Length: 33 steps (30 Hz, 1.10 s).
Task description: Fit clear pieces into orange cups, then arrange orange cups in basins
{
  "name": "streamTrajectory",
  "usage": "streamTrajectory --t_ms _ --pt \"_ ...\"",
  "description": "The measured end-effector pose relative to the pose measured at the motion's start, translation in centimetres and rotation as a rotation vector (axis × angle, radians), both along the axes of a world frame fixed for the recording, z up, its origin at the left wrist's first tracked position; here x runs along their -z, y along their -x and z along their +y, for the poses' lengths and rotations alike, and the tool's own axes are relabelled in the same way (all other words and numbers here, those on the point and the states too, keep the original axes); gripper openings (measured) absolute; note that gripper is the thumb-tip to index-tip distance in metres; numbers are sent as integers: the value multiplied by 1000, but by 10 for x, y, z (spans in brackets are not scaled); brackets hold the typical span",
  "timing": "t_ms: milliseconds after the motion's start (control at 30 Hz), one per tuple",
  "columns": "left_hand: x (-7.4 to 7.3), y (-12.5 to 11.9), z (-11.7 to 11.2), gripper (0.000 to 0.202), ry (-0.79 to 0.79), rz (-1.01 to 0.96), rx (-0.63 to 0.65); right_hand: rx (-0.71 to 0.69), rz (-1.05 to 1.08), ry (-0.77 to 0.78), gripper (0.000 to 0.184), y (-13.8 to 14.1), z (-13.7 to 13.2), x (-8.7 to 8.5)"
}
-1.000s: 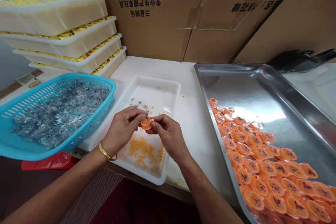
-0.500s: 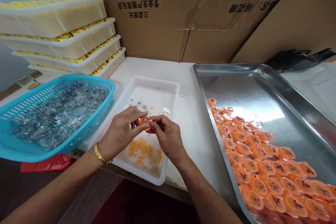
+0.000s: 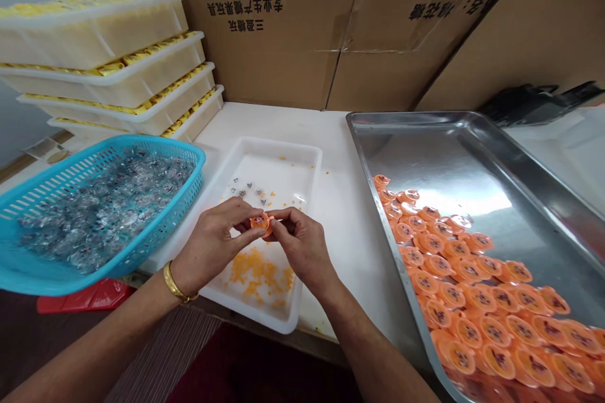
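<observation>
Between my two hands is a small round orange plastic case point(image 3: 259, 221) with a dark printed figure on its face. My left hand point(image 3: 215, 236) pinches it from the left, thumb below and fingers above. From the right, my right hand point(image 3: 300, 245) grips its edge with thumb and fingertips. Both are held above a shallow white tray point(image 3: 307, 167). Loose orange bits point(image 3: 258, 271) lie in the tray's near half, and a few small clear printed pieces point(image 3: 243, 192) lie farther back.
A blue basket point(image 3: 142, 245) of clear plastic pieces stands left. At right, a metal tray point(image 3: 425, 138) holds many orange cases point(image 3: 482, 299). Stacked white bins point(image 3: 142, 85) with yellow packets rise at back left. Cardboard boxes point(image 3: 293, 75) line the back.
The orange case has turned slightly so its printed face shows more clearly. Both hands keep their grip in nearly the same place over the tray.
</observation>
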<state>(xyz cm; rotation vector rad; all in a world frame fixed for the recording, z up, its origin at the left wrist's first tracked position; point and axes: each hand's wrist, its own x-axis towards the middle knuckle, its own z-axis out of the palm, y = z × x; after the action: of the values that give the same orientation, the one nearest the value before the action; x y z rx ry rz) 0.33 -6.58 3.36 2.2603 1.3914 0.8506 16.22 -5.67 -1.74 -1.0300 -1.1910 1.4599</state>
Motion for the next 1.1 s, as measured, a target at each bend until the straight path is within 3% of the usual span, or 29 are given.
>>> streamTrajectory --t_ms 200,433,633,767,967,1100 --pt "13 -2 -7 27 -186 188 72 16 17 77 12 -3 1 -5" --pt "24 -1 -7 31 -280 220 70 40 79 130 11 -3 3 -5" --pt "30 0 -3 37 -426 352 156 75 95 137 5 -2 4 -3" --pt "35 -4 -7 43 -525 482 120 98 85 132 2 -2 4 -3" --pt "43 -15 -20 44 -434 501 17 97 125 153 10 -2 1 -6" --pt "31 -20 -24 42 -189 148 -41 134 133 87 11 -2 -1 -8"
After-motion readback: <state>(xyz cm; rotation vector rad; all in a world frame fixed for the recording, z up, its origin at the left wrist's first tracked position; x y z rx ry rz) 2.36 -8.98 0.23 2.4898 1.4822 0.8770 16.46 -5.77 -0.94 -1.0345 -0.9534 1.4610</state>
